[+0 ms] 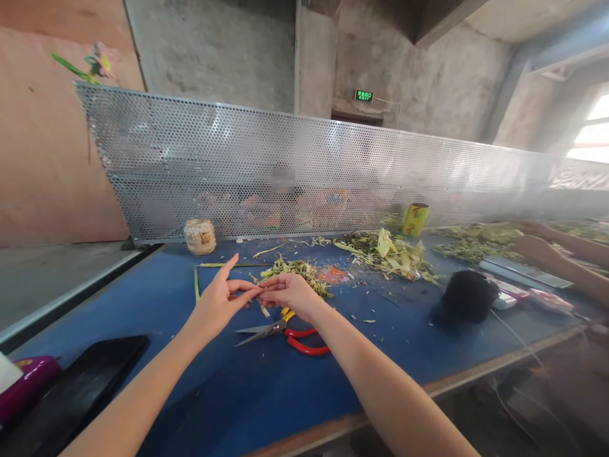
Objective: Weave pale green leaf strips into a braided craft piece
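My left hand (222, 297) and my right hand (291, 294) meet fingertip to fingertip over the blue table. Both pinch at the same spot; what lies between the fingertips is too small to make out. The left index finger points up, away from the pinch. Just behind the hands lies a heap of greenish plant scraps (304, 271). Below them are open scissors (266, 330) with red handles, blades pointing left. A yellow-handled tool (287, 313) shows partly beside the scissors, the rest hidden by my right hand. A long green strip (223, 264) lies behind my left hand.
A twine-wrapped jar (200, 237) stands at the back left, a yellow can (415, 219) at the back right near leafy scraps (387, 254). A black round object (470, 297) sits right. A black tray-like object (90, 381) lies front left. A perforated metal screen (266, 158) borders the table.
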{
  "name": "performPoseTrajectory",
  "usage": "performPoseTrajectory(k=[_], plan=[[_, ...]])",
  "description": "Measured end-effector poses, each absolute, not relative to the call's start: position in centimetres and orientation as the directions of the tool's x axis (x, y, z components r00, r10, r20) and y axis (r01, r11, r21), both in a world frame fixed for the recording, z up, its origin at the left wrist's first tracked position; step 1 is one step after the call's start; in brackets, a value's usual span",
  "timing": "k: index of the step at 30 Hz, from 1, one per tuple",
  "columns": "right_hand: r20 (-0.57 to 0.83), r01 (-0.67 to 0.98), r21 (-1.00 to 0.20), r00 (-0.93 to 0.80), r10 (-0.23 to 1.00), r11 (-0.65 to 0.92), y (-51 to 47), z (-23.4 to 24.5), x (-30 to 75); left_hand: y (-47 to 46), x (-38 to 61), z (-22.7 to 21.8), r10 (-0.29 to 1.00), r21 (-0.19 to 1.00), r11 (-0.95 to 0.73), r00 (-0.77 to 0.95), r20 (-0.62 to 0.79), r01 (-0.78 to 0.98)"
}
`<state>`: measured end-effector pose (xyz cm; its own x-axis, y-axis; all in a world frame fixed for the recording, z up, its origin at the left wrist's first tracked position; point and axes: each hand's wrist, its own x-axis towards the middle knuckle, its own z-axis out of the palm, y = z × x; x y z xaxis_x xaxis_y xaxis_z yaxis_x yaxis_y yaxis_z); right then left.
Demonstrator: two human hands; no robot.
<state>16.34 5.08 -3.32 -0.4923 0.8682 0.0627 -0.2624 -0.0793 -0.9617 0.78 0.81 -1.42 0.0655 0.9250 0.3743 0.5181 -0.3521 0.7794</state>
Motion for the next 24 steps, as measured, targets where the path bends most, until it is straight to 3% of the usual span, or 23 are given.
performPoseTrajectory(k=[9,21,24], plan=[[0.032,-0.345,-0.927,-0.458,0.888,-0.145,5.2,-3.2,16.5,0.4,0.9,-1.8,0.85,0.576,-0.439,0.111,0.515,0.689],[-0.004,-0.367,-0.913,-0.428,0.904,-0.177,5.4,-3.3,16.3,1.1,0.9,-2.8,0.787,0.287,-0.496,0.283,0.548,0.82],[-0.02,-0.343,-0.922,-0.418,0.908,-0.178,5.4,-3.3,16.3,1.2,1.1,-2.8,0.781,0.282,-0.497,0.281,0.558,0.82]])
